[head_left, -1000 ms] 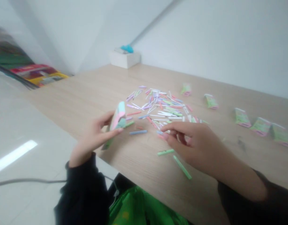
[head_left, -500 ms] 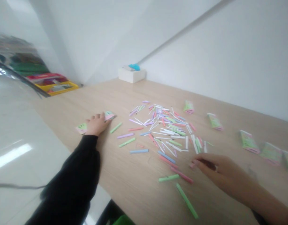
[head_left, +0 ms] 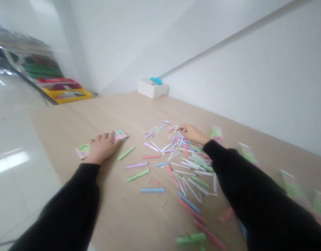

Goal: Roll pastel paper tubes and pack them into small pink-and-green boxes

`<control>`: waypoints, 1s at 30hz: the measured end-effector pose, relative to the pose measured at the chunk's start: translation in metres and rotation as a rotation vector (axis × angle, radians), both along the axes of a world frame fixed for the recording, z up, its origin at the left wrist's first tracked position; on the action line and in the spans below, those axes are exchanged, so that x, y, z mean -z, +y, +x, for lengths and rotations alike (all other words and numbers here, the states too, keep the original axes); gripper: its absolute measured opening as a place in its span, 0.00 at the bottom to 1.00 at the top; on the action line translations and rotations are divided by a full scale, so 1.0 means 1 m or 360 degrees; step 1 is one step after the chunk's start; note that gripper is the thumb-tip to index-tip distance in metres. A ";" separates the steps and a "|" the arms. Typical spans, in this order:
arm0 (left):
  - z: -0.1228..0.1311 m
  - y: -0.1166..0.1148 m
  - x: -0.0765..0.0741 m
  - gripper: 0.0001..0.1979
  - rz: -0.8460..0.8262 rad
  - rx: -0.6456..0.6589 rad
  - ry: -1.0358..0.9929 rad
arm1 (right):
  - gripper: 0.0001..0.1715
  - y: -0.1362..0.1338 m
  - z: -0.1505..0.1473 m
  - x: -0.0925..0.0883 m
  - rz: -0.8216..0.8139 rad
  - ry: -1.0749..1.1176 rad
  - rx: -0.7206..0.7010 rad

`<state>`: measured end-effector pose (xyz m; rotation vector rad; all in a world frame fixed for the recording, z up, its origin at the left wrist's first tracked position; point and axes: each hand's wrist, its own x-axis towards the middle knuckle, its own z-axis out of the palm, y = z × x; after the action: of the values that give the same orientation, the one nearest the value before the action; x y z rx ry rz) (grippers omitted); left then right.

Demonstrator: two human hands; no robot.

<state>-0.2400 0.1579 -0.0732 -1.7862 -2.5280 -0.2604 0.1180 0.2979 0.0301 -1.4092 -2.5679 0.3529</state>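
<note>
My left hand (head_left: 101,147) lies flat with its fingers stretched over a green and pink packet (head_left: 82,150) marked with a 5; the packet shows on both sides of the hand. My right hand (head_left: 193,134) reaches to the far side of a scattered pile of thin sticks and tubes in white, purple, green, red and blue. Its thumb and fingers are pinched together at a few short pieces; what lies between the fingertips is too small to make out. Near my left hand is a green tube (head_left: 126,153), with a purple tube (head_left: 137,165) closer to me.
More green and pink packets stand along the right side, one of them (head_left: 216,132) just beyond my right hand. A white box (head_left: 152,89) with something blue on it stands against the wall. A yellow tray (head_left: 68,96) is at the far left.
My right hand has moved from the near right, beside the red tubes, to the far side of the pile. My left hand stays on the packet. The view has shifted slightly.
</note>
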 end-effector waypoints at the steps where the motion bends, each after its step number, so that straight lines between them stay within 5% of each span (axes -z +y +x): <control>1: 0.000 0.000 0.000 0.37 0.0005 -0.0002 0.0008 | 0.15 0.025 -0.013 0.004 0.0024 -0.0011 0.0015; 6: 0.001 -0.003 0.000 0.34 0.0015 -0.0028 0.0068 | 0.21 0.121 -0.066 0.030 0.0027 -0.0068 0.0081; 11: 0.003 -0.006 -0.003 0.34 -0.0009 -0.0029 0.0059 | 0.21 0.158 -0.083 0.062 -0.0124 -0.0145 0.0142; 30: 0.004 -0.011 -0.007 0.34 -0.0050 0.0048 0.0072 | 0.22 0.132 -0.050 0.058 -0.0344 0.0003 0.0166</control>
<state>-0.2359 0.1470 -0.0661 -1.8207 -2.4905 -0.1801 0.0683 0.4298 -0.0279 -1.6047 -2.5042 0.6302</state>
